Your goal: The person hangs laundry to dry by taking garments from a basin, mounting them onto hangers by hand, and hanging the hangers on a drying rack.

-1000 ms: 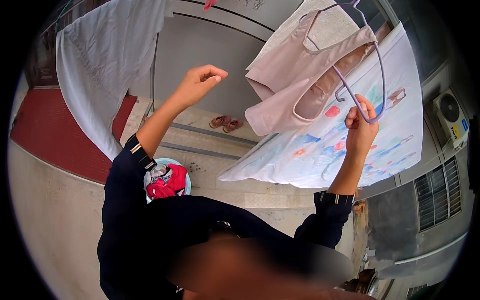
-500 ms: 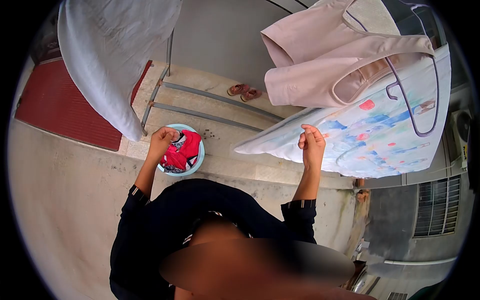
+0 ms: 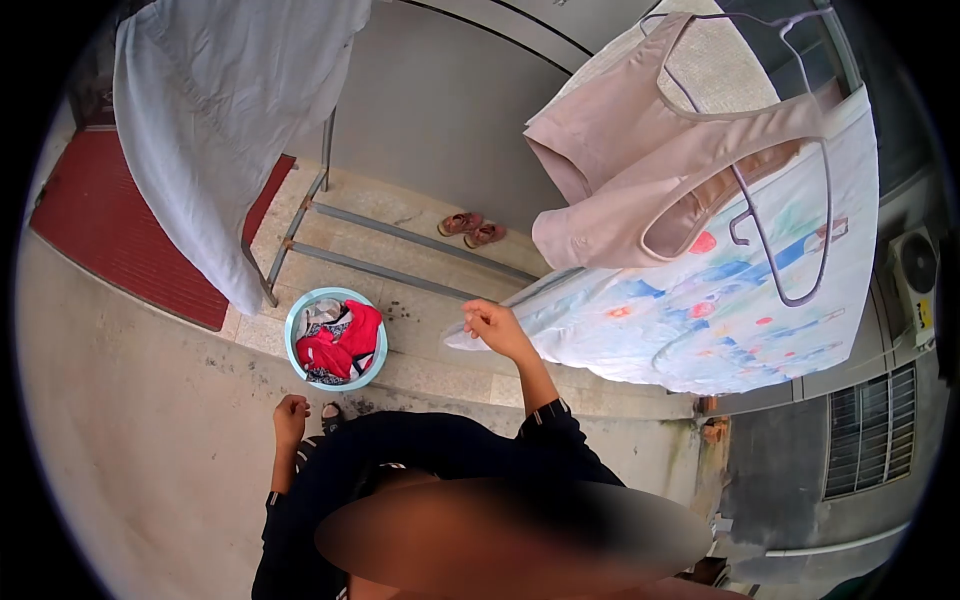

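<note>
Low beside my hip, my left hand [image 3: 290, 418] hangs with its fingers curled together and nothing visible in them. Its nearest thing is a light blue basin [image 3: 290, 338], standing on the ground with red clothes [image 3: 345, 345] and grey and patterned pieces inside. My right hand [image 3: 490, 327] is raised in front of me, fingers loosely bent and apart, holding nothing that shows. It is close to the lower corner of a white printed sheet [image 3: 690, 350]. A pink sleeveless top [image 3: 610, 210] hangs above on a purple hanger [image 3: 828, 230].
A grey metal rack [image 3: 400, 232] stands ahead, with a white cloth [image 3: 225, 130] hanging at its left. Behind its rails are pink shoes [image 3: 472, 230]. A red mat [image 3: 120, 225] lies at the left; an outdoor air-conditioner unit [image 3: 915, 270] is at the right.
My left hand has dropped from beside the basin down toward my hip. My right hand has swung left and lower, away from the sheet's middle. The view has shifted slightly.
</note>
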The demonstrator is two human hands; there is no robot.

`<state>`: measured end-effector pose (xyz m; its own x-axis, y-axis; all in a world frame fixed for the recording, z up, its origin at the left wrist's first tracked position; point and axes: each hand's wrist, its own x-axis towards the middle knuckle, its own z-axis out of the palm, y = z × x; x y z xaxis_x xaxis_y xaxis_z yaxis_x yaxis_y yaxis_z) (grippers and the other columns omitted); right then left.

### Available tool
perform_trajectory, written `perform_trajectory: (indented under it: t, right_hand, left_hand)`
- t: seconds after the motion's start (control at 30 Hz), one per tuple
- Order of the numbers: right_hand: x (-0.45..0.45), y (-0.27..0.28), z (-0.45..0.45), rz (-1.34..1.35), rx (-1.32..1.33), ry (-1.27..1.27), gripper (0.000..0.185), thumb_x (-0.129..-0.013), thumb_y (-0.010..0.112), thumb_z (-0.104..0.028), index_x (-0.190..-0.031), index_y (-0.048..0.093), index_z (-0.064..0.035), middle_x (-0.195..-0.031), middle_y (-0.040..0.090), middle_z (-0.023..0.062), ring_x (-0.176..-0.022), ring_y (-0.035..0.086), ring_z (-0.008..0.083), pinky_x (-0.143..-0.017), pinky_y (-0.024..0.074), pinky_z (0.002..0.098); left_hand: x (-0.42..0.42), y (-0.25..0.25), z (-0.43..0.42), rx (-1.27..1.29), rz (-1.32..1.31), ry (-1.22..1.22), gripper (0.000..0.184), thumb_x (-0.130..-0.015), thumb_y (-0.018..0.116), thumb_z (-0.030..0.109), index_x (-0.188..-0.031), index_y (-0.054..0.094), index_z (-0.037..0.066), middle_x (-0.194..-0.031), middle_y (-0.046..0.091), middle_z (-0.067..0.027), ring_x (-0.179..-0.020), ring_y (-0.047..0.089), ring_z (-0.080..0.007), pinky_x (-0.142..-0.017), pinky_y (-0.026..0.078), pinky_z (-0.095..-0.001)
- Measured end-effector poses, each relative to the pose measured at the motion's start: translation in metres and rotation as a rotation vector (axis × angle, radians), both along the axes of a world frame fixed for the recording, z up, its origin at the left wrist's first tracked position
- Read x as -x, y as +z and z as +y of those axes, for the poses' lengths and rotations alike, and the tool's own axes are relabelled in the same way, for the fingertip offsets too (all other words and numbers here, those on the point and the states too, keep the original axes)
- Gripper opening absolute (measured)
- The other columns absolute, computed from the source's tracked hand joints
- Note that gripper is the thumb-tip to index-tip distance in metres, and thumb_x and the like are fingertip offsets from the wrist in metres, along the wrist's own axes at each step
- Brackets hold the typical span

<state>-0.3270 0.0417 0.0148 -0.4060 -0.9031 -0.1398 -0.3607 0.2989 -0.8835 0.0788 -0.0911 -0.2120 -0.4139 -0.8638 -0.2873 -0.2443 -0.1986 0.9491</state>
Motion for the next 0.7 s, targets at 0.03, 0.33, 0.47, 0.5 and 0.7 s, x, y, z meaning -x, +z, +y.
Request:
perform_trajectory:
  t: [0.03, 0.33, 0.47, 0.5, 0.7]
  right_hand:
    - [0.005, -0.01, -0.002, 0.017, -0.026, 0.048, 0.021, -0.087, 0.053, -0.009, -0.106, 0.057, -0.0001, -0.072, 0.06, 0.0034, -0.062, 0.054, 0.008, -0.058, 0.046, 0.022]
    - [0.012, -0.128, -0.023, 0.029, -0.284, 0.336, 0.02, -0.083, 0.053, -0.008, -0.101, 0.058, -0.0019, -0.077, 0.065, 0.0099, -0.066, 0.063, 0.0144, -0.061, 0.0491, 0.0268]
    - [-0.011, -0.206, -0.031, -0.15, -0.358, 0.313, 0.019, -0.083, 0.055, -0.009, -0.1, 0.059, -0.0023, -0.077, 0.065, 0.0084, -0.067, 0.062, 0.0141, -0.061, 0.0492, 0.0271]
    - [-0.014, -0.227, -0.031, -0.202, -0.359, 0.286, 0.019, -0.083, 0.055, -0.01, -0.1, 0.06, -0.0025, -0.077, 0.065, 0.0081, -0.067, 0.062, 0.0138, -0.061, 0.0492, 0.0271]
    - [-0.019, -0.42, -0.047, -0.007, -0.408, 0.198, 0.016, -0.077, 0.059, -0.014, -0.089, 0.062, -0.004, -0.08, 0.065, 0.013, -0.071, 0.064, 0.0237, -0.065, 0.0495, 0.0332]
  left_hand:
    - [0.009, -0.006, 0.006, 0.002, 0.009, 0.002, 0.01, -0.083, 0.05, 0.001, -0.087, 0.058, -0.004, -0.072, 0.062, -0.01, -0.063, 0.06, -0.0143, -0.058, 0.05, -0.0267]
    - [0.053, 0.026, 0.096, 0.152, -0.246, -0.185, 0.017, -0.078, 0.054, 0.011, -0.092, 0.059, 0.002, -0.079, 0.063, -0.0191, -0.075, 0.061, -0.0347, -0.065, 0.049, -0.0404]
    - [0.048, 0.0, 0.118, 0.135, -0.297, -0.227, 0.016, -0.081, 0.05, 0.012, -0.09, 0.059, 0.002, -0.08, 0.063, -0.0169, -0.077, 0.061, -0.0346, -0.068, 0.049, -0.0402]
    - [0.045, -0.01, 0.123, 0.129, -0.35, -0.251, 0.016, -0.081, 0.05, 0.012, -0.09, 0.059, 0.003, -0.081, 0.063, -0.0168, -0.077, 0.061, -0.0346, -0.068, 0.049, -0.0405]
    - [0.018, -0.068, 0.131, 0.096, -0.493, -0.242, 0.015, -0.083, 0.05, 0.014, -0.091, 0.059, 0.004, -0.082, 0.062, -0.0183, -0.077, 0.061, -0.0359, -0.065, 0.048, -0.0433]
